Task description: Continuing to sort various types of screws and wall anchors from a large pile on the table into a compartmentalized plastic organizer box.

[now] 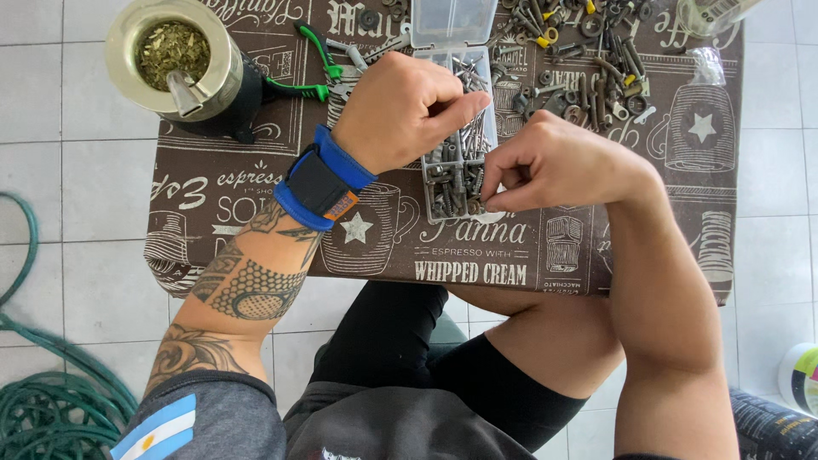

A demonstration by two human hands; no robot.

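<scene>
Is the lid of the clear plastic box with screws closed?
No, the lid of the clear plastic box stands open behind the compartments, and both the left hand and the right hand are over the screws.

- Clear plastic compartment box [457, 145], lid open, at the bench's [230, 196] middle.
- White round container with green-and-purple label [801, 377] on the floor, lower right.
- Dark printed package [771, 430] beside it.

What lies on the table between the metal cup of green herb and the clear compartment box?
In the head view, green-handled pliers lie between the cup and the box.
</scene>
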